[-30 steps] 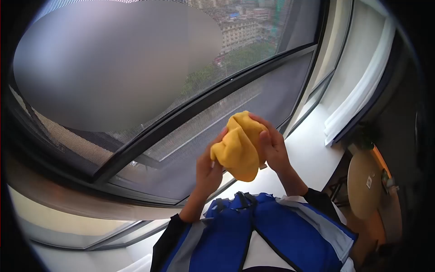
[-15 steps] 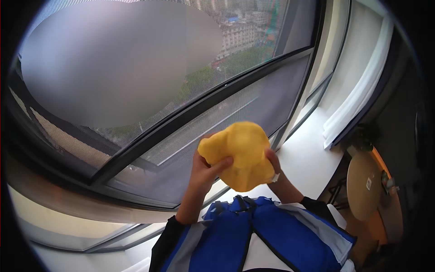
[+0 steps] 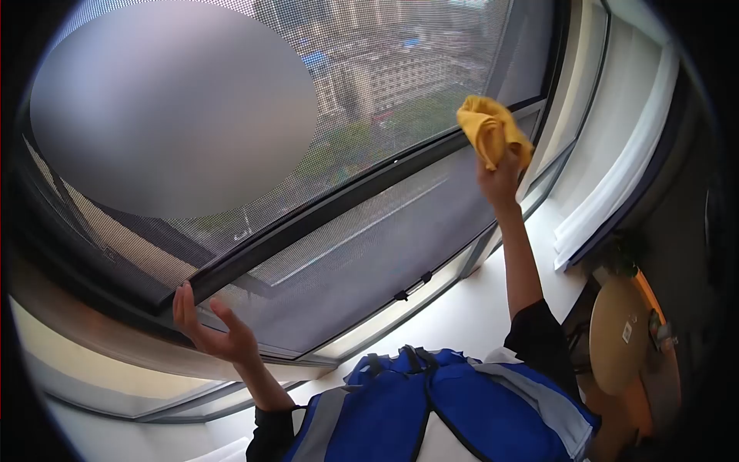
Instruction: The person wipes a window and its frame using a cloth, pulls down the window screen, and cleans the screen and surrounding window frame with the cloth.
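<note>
A bunched yellow cloth (image 3: 485,127) is gripped in my right hand (image 3: 502,173), raised at the right end of the dark window crossbar (image 3: 331,202). The cloth overlaps the bar's end; whether it touches the frame I cannot tell. Lower left, my left hand (image 3: 217,333) is open with fingers apart and nothing in it. Its fingertips are close to the left end of the crossbar, near the lower corner of the window frame. A fine mesh screen (image 3: 362,146) fills the upper pane behind the bar.
A white sill (image 3: 462,308) runs below the window. A white curtain (image 3: 616,185) hangs at the right, with a round tan table (image 3: 618,339) beneath it. A dark latch (image 3: 414,287) sits on the lower frame. Buildings show outside.
Both hands were together on the spread yellow cloth. My left hand has let go and moved down left; my right hand has carried the cloth up and right, now bunched.
</note>
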Demonstrator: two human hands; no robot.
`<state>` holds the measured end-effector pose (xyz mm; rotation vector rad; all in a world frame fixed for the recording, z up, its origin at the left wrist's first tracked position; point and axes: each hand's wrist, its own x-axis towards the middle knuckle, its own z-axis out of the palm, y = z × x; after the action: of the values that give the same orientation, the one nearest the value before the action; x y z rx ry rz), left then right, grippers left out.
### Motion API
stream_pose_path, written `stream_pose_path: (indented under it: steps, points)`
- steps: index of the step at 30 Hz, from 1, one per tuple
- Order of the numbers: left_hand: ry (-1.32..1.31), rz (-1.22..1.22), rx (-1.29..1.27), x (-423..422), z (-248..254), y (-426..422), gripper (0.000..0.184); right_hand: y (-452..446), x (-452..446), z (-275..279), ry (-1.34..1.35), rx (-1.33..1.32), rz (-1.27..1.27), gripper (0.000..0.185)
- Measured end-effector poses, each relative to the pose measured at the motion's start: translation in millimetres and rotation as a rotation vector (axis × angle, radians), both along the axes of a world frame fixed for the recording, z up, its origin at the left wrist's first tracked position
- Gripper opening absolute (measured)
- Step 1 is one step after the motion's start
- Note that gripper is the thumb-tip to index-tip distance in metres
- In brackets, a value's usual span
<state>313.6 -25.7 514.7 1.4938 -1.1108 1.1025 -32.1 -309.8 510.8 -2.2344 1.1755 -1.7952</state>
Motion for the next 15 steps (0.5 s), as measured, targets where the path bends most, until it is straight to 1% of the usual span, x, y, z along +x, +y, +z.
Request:
stream_pose_path:
  steps: [1,3,5,6,7,8,9,11,15]
  points:
    - [-0.011,0.066,0.003,10,-6,6,0.030,-1,19,-8,0.065,-0.259,-0.065,0.039]
    - [-0.004,0.122,0.040,22,-16,18,0.030,13,56,-9,-0.077,-0.377,-0.002,0.036]
    - [0.008,0.172,0.066,29,-24,24,0.030,35,91,-10,-0.018,-0.429,0.055,0.027]
    - [0.013,0.191,0.080,33,-26,29,0.030,56,113,-5,-0.016,-0.434,0.119,0.035]
    - [0.013,0.205,0.095,36,-25,30,0.030,72,133,-1,0.003,-0.448,0.207,0.038]
    - [-0.007,0.211,0.094,38,-24,31,0.031,92,154,2,0.013,-0.441,0.320,0.038]
    - [-0.024,0.217,0.088,39,-23,31,0.031,114,175,4,0.052,-0.428,0.371,0.033]
    - [-0.033,0.234,0.082,42,-24,28,0.032,142,211,9,0.114,-0.531,0.415,0.024]
    - [-0.057,0.296,0.071,56,-29,25,0.030,150,221,14,0.109,-0.587,0.465,0.028]
